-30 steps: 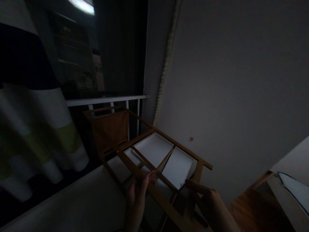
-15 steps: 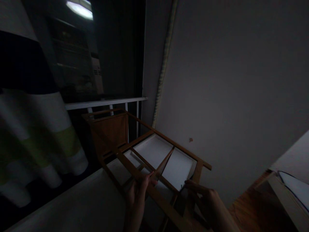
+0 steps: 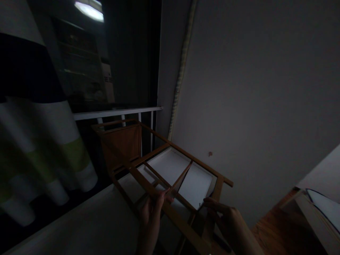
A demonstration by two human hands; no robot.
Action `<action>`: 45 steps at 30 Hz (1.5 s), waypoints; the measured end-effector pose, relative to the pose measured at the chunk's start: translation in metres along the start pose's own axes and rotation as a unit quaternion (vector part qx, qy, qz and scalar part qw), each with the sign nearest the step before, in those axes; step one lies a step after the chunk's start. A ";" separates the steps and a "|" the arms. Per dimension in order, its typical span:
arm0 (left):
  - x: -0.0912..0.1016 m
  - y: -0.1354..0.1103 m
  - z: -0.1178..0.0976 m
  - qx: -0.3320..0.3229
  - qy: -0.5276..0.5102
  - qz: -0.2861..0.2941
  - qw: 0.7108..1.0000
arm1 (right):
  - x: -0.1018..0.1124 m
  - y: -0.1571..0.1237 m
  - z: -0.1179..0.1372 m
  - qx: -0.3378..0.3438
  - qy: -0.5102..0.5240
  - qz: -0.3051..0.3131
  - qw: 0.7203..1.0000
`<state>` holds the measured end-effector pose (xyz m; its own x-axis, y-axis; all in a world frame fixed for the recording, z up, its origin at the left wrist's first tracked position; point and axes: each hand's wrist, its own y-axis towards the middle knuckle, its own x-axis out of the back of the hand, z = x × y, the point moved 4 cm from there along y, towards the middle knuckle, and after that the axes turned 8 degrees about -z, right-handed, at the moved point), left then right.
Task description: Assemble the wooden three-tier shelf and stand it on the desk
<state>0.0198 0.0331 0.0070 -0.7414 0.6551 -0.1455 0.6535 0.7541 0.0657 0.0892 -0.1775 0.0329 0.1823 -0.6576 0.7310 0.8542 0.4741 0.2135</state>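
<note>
A brown wooden frame [image 3: 140,179], like a piece of furniture with rails and crosspieces, lies tilted before me. My left hand [image 3: 151,214] is closed around its near long rail, fingertips beside the lower end of a flat wooden slat [image 3: 180,180] that slants across the frame. By the near right corner of the frame, my right hand [image 3: 224,216] is closed in a pinch. Something thin and dark shows at its fingertips, too dim to name. White panels [image 3: 170,166] show below the rails.
A brown panel [image 3: 122,145] closes the frame's far end, before a white railing [image 3: 117,112] and dark window. A striped curtain [image 3: 63,148] hangs left. A grey wall [image 3: 255,106] with a wrapped pipe [image 3: 180,78] rises behind. White furniture [image 3: 313,212] stands right on wooden flooring.
The view has shifted very slightly. Both hands keep nearly the same places on and beside the frame, and the slat stays slanted as before.
</note>
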 end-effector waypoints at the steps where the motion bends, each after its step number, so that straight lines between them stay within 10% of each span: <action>1: 0.000 0.000 0.000 0.000 0.002 0.000 1.000 | 0.000 0.000 0.000 0.002 -0.004 0.001 1.000; 45: 0.001 0.002 0.008 0.005 0.000 0.001 1.000 | -0.003 -0.003 0.001 -0.024 0.021 -0.011 0.999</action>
<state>0.0221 0.0347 -0.0013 -0.7397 0.6569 -0.1461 0.6567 0.7521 0.0567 0.0854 -0.1766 0.0306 0.1826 -0.6925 0.6979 0.8806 0.4309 0.1972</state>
